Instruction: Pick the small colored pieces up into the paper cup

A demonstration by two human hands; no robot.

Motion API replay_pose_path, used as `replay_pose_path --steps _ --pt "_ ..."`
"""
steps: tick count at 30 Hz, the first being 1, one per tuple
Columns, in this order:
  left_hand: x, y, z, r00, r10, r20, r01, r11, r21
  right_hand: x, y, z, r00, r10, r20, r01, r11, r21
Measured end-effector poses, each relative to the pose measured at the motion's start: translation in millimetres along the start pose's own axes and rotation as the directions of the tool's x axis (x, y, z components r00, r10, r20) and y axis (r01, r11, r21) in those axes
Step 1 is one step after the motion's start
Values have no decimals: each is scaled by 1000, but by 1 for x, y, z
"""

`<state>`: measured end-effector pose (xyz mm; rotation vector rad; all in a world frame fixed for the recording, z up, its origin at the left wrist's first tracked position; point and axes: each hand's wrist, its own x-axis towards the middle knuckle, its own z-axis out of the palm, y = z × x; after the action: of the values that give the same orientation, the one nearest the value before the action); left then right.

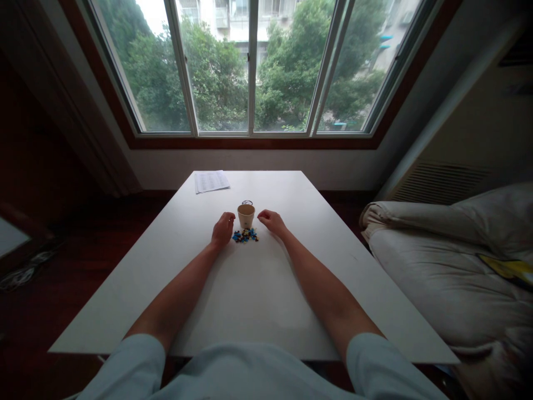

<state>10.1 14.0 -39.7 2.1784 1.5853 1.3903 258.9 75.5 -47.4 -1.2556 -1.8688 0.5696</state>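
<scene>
Left hand (224, 228) and right hand (271, 220), fingers curled, anything pinched too small to tell, flank the paper cup (246, 218), with small blue, yellow and dark pieces (245, 235) spread crosswise on its near side, closer to the left.

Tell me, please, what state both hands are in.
Left hand: curled beside the cup; grip cannot be told.
Right hand: curled beside the cup; grip cannot be told.
</scene>
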Motion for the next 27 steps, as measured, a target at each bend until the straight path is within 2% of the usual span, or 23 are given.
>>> replay_pose_path --steps 3,7,18,27 --pt "0 0 0 1000 25 -14 -25 1000 11 -5 5 2 988 -47 150 61 994 -93" --pt "0 1 -2 999 37 12 -37 999 30 -6 5 5 973 -109 204 148 971 -189" --pt "0 3 -2 998 51 -31 -51 998 28 -10 3 9 972 -141 187 192 935 -298" --pt "0 15 -9 995 82 -64 -81 997 19 -15 2 14 987 -111 118 144 932 -332"
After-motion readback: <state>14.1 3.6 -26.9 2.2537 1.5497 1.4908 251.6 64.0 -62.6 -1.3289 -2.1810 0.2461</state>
